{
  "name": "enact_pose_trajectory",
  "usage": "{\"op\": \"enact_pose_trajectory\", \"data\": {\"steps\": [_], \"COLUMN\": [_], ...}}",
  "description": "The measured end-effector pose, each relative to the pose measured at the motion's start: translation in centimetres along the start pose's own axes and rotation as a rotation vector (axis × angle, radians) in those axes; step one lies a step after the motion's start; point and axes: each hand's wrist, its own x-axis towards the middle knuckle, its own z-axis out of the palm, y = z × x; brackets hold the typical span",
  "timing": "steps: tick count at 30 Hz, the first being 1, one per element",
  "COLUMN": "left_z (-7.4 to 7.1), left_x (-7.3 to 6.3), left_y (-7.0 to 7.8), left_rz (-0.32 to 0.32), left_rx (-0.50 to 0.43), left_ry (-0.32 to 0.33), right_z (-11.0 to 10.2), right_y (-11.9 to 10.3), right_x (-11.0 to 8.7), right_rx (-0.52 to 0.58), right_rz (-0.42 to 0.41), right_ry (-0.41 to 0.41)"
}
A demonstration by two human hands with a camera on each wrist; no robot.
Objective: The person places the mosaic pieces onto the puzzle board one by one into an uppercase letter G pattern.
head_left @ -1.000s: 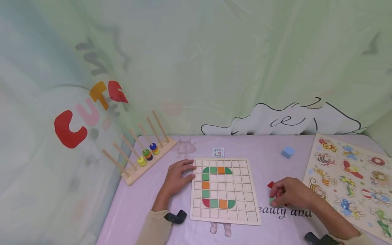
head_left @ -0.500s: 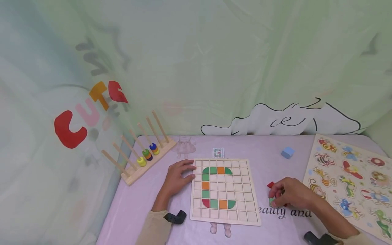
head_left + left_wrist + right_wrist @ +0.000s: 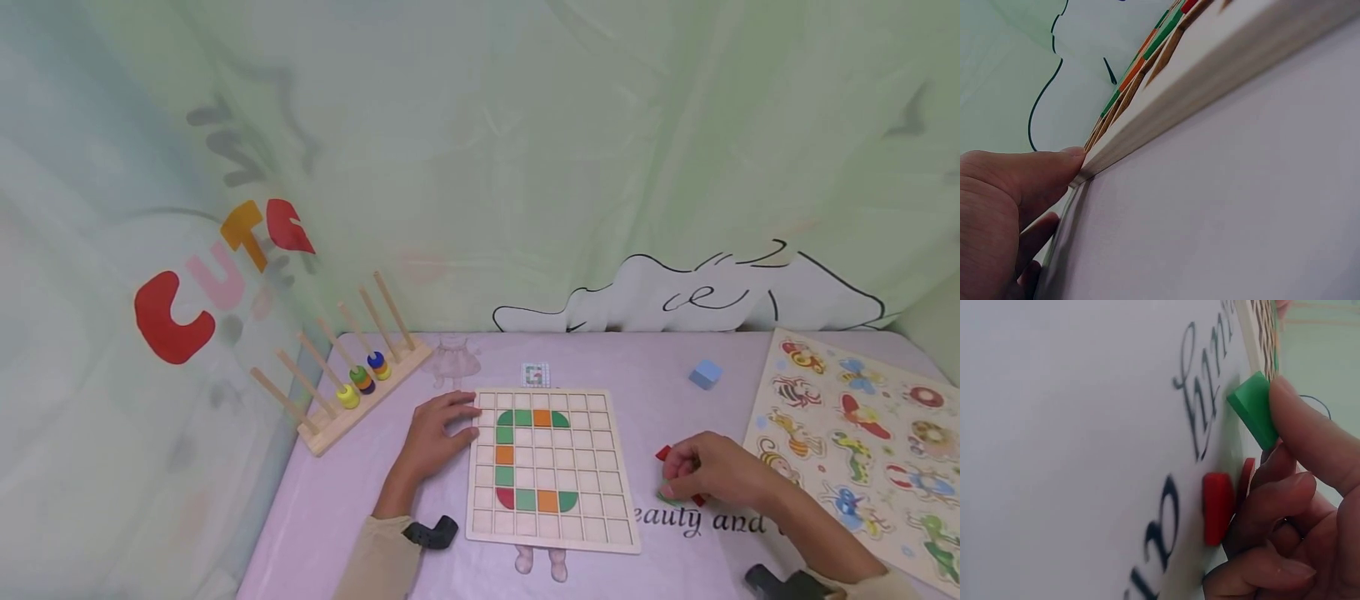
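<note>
My right hand [image 3: 708,471] pinches a small green tile [image 3: 1252,407] between thumb and fingers, low over the table to the right of the wooden grid board [image 3: 592,458]. Close by its curled fingers lie a red tile [image 3: 1217,509] and a second red piece [image 3: 1245,478], partly hidden by the fingers. Green, orange and one red tile [image 3: 506,498] form a C shape in the board's squares. My left hand [image 3: 437,433] rests at the board's left edge, its fingers extended. In the left wrist view the thumb [image 3: 1054,167] touches the board's rim.
A small pattern card [image 3: 536,374] lies just behind the board. To the left stands a wooden peg rack [image 3: 405,364] with coloured rings. A blue block [image 3: 706,374] sits at the back right, and a wooden insect puzzle board [image 3: 817,433] covers the table's right side.
The green tile has tilted flatter in my right fingers, and more of the red piece beneath them shows. My left hand and the board have stayed put.
</note>
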Motion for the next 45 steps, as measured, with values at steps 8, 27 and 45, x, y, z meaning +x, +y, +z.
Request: {"op": "enact_pose_trajectory", "data": {"steps": [8, 27, 45], "left_z": [0.0, 0.1, 0.1], "left_x": [0.0, 0.0, 0.1], "left_y": [0.1, -0.1, -0.1], "left_rz": [-0.01, -0.005, 0.018], "left_rx": [0.004, 0.01, 0.014], "left_ry": [-0.01, -0.001, 0.006], "right_z": [0.4, 3.0, 5.9], "right_y": [-1.5, -5.2, -7.8], "right_x": [0.8, 4.0, 5.2], "right_rx": [0.071, 0.142, 0.094], "right_rz": [-0.068, -0.228, -0.188], "right_ry": [-0.004, -0.034, 0.019]}}
